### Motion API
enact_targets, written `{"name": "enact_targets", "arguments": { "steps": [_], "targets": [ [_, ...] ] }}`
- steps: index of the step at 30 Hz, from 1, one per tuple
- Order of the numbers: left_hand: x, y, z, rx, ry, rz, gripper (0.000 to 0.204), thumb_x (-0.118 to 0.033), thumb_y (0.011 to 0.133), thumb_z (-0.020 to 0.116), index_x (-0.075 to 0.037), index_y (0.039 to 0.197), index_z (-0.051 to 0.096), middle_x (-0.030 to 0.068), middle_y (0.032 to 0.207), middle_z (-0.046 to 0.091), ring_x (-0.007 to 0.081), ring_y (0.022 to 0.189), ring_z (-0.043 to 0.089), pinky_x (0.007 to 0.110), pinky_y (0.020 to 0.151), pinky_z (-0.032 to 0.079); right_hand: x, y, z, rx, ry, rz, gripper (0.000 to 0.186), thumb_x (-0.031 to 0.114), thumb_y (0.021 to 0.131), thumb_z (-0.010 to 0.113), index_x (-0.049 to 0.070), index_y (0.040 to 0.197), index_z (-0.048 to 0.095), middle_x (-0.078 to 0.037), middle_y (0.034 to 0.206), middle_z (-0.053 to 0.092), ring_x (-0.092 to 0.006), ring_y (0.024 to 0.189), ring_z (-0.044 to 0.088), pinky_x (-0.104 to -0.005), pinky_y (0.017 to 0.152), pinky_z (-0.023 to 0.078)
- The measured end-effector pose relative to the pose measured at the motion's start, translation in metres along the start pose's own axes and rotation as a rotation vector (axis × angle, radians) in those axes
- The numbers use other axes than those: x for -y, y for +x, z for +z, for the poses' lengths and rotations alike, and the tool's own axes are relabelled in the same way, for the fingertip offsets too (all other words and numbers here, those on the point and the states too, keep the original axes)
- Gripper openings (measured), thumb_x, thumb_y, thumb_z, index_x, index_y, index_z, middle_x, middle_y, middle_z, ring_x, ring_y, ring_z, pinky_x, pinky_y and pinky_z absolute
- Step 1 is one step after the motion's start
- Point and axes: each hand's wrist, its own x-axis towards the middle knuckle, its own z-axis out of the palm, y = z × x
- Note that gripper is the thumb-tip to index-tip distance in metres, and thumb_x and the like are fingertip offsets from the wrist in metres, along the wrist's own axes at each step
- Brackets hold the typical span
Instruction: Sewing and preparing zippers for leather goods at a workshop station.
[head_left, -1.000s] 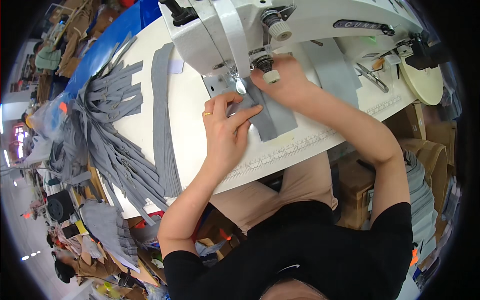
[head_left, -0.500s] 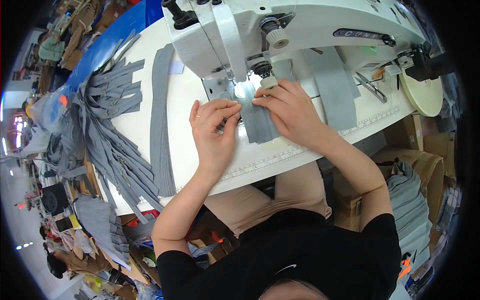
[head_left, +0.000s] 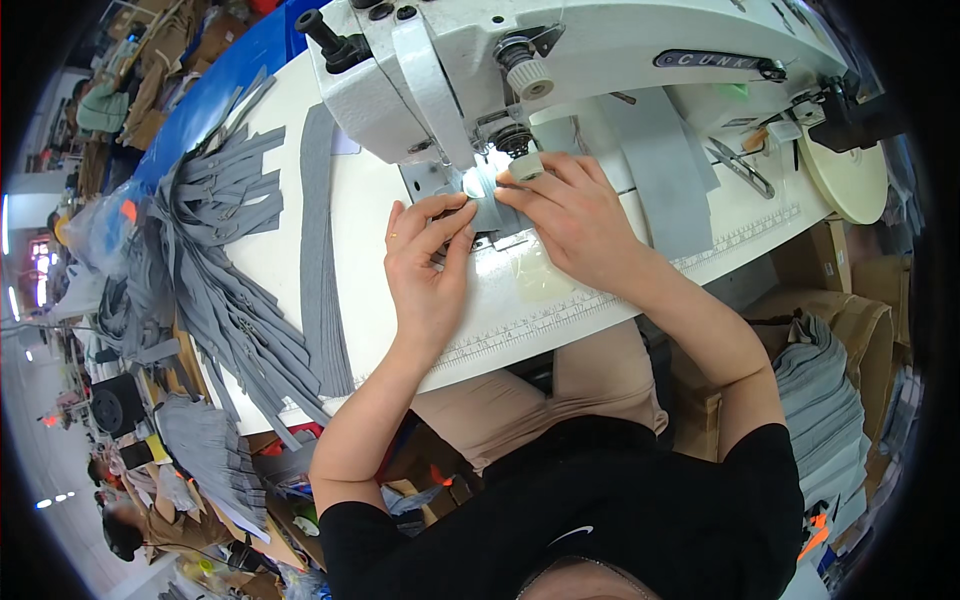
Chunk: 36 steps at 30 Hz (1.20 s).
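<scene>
At the lit needle area of a white sewing machine [head_left: 590, 40] lies a grey fabric piece [head_left: 490, 214], only a short near end of it showing. My left hand [head_left: 428, 270] is closed, thumb and fingertips pinching at the piece's left edge. From the other side, my right hand [head_left: 585, 225] bends its fingers onto the fabric's right edge, just below a round tension knob [head_left: 526, 168]. Glare and the machine head hide the needle and the exact finger contact.
Left on the white table lie a stack of long grey strips [head_left: 318, 250] and a heap of grey zippers [head_left: 225, 260]. Wide grey fabric [head_left: 650, 170] and scissors [head_left: 742, 170] lie right. A ruler tape [head_left: 560, 318] follows the near edge. Pleated grey fabric [head_left: 822, 410] sits in a carton lower right.
The grey fabric has slid away from me under the machine head, so its long near part no longer shows between my hands. Both hands stay almost in place beside it.
</scene>
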Motion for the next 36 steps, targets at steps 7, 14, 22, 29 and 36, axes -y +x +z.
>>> {"name": "enact_targets", "arguments": {
  "steps": [7,14,22,29,36],
  "targets": [
    [-0.001,0.000,0.003,0.012,-0.032,0.018,0.019,-0.001,0.093,0.073,-0.002,0.111,0.080,0.0099,0.116,0.071,0.0217,0.108,0.067,0.047,0.122,0.033,0.001,-0.001,0.002,-0.008,-0.061,-0.005,0.038,0.002,0.085,0.067,0.009,0.123,0.072,-0.002,0.127,0.071,-0.0300,0.121,0.058,-0.0450,0.104,0.043],
    [0.000,-0.001,0.004,-0.018,-0.126,-0.030,0.012,-0.004,0.092,0.074,-0.005,0.102,0.080,0.0100,0.112,0.072,0.0262,0.108,0.068,0.055,0.123,0.030,0.010,-0.001,-0.014,-0.050,-0.136,-0.005,0.037,0.003,0.085,0.067,0.007,0.121,0.071,-0.006,0.116,0.069,-0.0298,0.120,0.059,-0.0449,0.103,0.045],
    [0.002,-0.001,0.006,-0.035,-0.169,-0.071,0.012,-0.003,0.091,0.075,-0.004,0.101,0.080,0.0101,0.112,0.072,0.0275,0.108,0.068,0.054,0.122,0.032,-0.020,-0.022,-0.077,0.032,-0.561,0.418,0.015,0.004,0.081,0.067,0.004,0.096,0.068,-0.009,0.101,0.065,-0.0302,0.101,0.064,-0.0421,0.086,0.053],
    [0.001,-0.002,0.007,-0.030,-0.194,-0.072,0.013,-0.002,0.090,0.075,-0.003,0.102,0.080,0.0110,0.113,0.072,0.0281,0.107,0.066,0.046,0.114,0.041,-0.052,-0.015,-0.073,0.089,-0.656,0.203,0.003,0.002,0.076,0.065,0.003,0.074,0.063,-0.010,0.080,0.063,-0.0320,0.083,0.065,-0.0453,0.070,0.053],
    [-0.010,0.001,0.004,-0.169,-0.102,0.071,0.014,-0.002,0.093,0.074,-0.001,0.107,0.079,0.0115,0.112,0.071,0.0215,0.101,0.067,0.032,0.088,0.055,-0.046,-0.018,-0.094,-0.083,-0.370,0.429,0.009,0.008,0.078,0.067,0.003,0.077,0.059,-0.012,0.078,0.061,-0.0351,0.074,0.061,-0.0462,0.068,0.048]
  ]
}}
